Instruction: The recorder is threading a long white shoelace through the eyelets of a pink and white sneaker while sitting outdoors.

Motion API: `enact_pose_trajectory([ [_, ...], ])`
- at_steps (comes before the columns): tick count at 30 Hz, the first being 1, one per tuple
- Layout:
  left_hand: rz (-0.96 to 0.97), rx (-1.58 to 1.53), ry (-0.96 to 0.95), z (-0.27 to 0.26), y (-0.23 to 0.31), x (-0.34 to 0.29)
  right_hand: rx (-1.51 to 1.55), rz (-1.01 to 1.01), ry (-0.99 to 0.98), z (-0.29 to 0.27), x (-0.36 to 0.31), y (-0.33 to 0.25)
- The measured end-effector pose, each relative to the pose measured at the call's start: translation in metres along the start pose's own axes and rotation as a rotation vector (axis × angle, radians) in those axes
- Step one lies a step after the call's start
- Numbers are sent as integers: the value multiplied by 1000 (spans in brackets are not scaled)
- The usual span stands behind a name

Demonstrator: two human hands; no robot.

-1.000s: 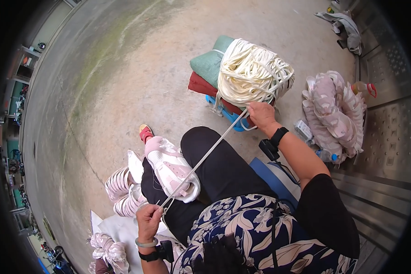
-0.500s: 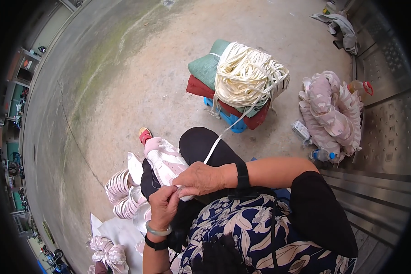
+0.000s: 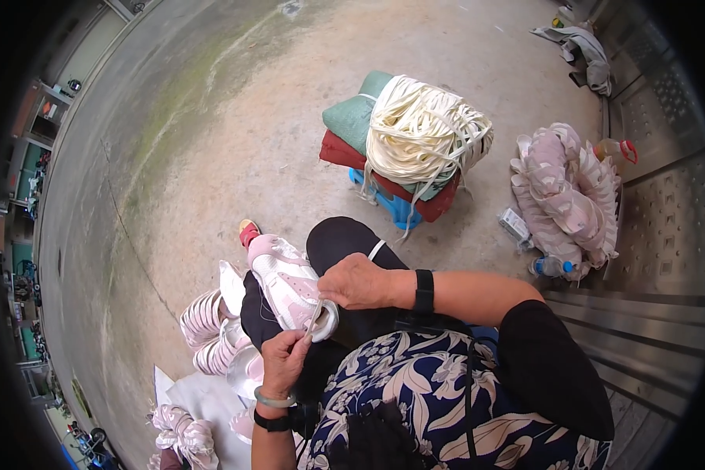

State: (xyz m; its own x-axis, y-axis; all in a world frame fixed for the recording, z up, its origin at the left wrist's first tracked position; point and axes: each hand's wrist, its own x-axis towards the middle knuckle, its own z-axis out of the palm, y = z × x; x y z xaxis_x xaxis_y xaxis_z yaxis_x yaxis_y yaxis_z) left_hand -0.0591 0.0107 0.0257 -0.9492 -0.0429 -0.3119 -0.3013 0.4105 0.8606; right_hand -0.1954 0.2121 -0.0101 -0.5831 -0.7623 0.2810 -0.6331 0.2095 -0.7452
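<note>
A pink-and-white shoe upper (image 3: pixel 286 286) lies across my left thigh, its opening turned toward me. My left hand (image 3: pixel 284 359) pinches a thin pale strip at the near end of the opening. Fingers closed, my right hand (image 3: pixel 355 282) grips the strip's other end at the upper's right edge; the exact hold is hidden. A short piece of white strip (image 3: pixel 377 249) shows on my right knee beside that hand. Ahead, a large bundle of cream strips (image 3: pixel 423 129) rests on folded green cloth (image 3: pixel 356 121) and red cloth (image 3: pixel 341 153) over a blue stool (image 3: pixel 395 207).
Stacked white-and-pink uppers (image 3: pixel 204 321) lie at my left, with a tied bundle (image 3: pixel 184 431) nearer. More bundled uppers (image 3: pixel 564 188) sit at the right, beside a blue-capped bottle (image 3: pixel 552 266) and a red-capped bottle (image 3: pixel 617 149). A metal wall (image 3: pixel 666 204) borders that side.
My hands have moved apart, the right one up and rightward, uncovering the upper's opening. The strip that ran from the cream bundle to my right hand no longer spans the gap.
</note>
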Motion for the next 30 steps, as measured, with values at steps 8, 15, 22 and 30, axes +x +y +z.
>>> enact_pose_trajectory([
  [8,64,35,16,2,-10,1,-137,76,15,3,-5,7],
  [15,246,166,32,13,16,10,139,-243,-13,20,7,-25],
  [22,402,302,112,15,18,15,181,33,-273,4,15,-38],
  [30,563,561,167,22,21,23,351,43,-165,11,5,-17],
])
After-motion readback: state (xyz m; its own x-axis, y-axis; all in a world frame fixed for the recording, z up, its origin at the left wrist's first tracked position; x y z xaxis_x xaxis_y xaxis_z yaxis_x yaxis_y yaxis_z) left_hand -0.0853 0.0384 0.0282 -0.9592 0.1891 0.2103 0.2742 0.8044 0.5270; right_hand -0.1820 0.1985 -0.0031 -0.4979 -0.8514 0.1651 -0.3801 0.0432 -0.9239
